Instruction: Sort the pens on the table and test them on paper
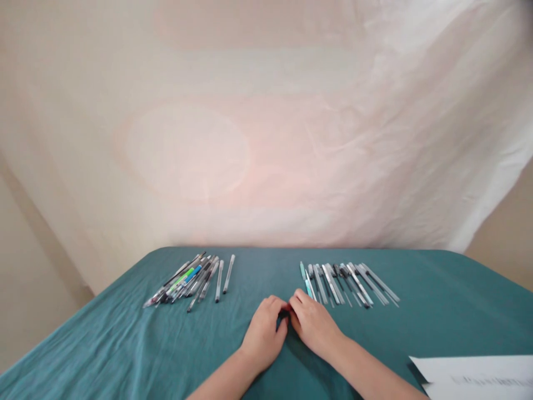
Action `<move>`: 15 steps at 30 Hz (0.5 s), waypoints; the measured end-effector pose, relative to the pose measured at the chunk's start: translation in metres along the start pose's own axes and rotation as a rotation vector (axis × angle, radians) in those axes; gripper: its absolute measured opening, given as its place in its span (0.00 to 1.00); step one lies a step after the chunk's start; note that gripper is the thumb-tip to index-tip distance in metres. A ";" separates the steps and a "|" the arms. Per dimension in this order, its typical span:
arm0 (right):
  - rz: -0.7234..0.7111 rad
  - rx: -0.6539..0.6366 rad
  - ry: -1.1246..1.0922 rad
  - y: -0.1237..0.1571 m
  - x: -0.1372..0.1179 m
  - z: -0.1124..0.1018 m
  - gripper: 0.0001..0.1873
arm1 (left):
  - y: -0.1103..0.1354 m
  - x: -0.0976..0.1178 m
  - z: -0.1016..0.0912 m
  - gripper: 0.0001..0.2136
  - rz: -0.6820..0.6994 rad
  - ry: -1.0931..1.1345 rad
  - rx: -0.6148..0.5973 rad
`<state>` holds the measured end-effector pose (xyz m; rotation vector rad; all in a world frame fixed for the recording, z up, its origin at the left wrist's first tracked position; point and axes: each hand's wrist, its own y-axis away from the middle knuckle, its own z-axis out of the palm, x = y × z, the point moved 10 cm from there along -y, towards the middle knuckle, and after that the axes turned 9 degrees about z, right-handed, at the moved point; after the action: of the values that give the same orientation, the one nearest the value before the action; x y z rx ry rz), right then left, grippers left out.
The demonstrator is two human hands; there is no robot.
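Observation:
My left hand and my right hand meet at the middle of the table, fingertips close together. Both are closed, with fingers curled round something small. A bit of red and something dark show between the fingertips, but the fingers hide most of it and I cannot make out its kind. Beyond my right hand lies a row of disassembled-looking pens, mostly clear and white, with some black and mint-green parts. A heap of pens, with lime-green and blue ones among the clear and dark ones, is to the far left of my left hand.
A teal cloth covers the table, wrinkled at the left. White paper sheets with blurred print lie at the near right corner. Behind the table's far edge hangs a pale fabric sheet.

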<state>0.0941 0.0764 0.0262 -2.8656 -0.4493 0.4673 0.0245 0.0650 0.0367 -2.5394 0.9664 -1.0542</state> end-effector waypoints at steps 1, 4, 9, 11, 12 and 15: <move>-0.003 -0.003 0.002 0.000 0.000 0.001 0.07 | 0.000 -0.001 0.000 0.12 -0.002 -0.005 -0.002; -0.006 -0.004 0.014 0.001 -0.001 0.002 0.06 | 0.001 -0.001 0.000 0.12 -0.006 -0.015 -0.004; -0.028 0.006 0.033 0.001 -0.004 0.003 0.06 | 0.002 -0.003 0.000 0.11 -0.008 -0.015 0.004; -0.040 0.008 0.040 0.001 -0.005 0.004 0.06 | 0.003 -0.004 0.000 0.11 -0.008 -0.014 0.009; -0.044 0.010 0.041 0.001 -0.006 0.004 0.07 | 0.003 -0.004 0.001 0.11 -0.007 -0.013 0.010; -0.045 0.020 0.042 0.001 -0.005 0.004 0.07 | 0.003 -0.003 -0.001 0.12 -0.015 -0.013 0.006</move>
<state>0.0883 0.0739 0.0240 -2.8336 -0.4973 0.4006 0.0209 0.0651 0.0344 -2.5491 0.9414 -1.0418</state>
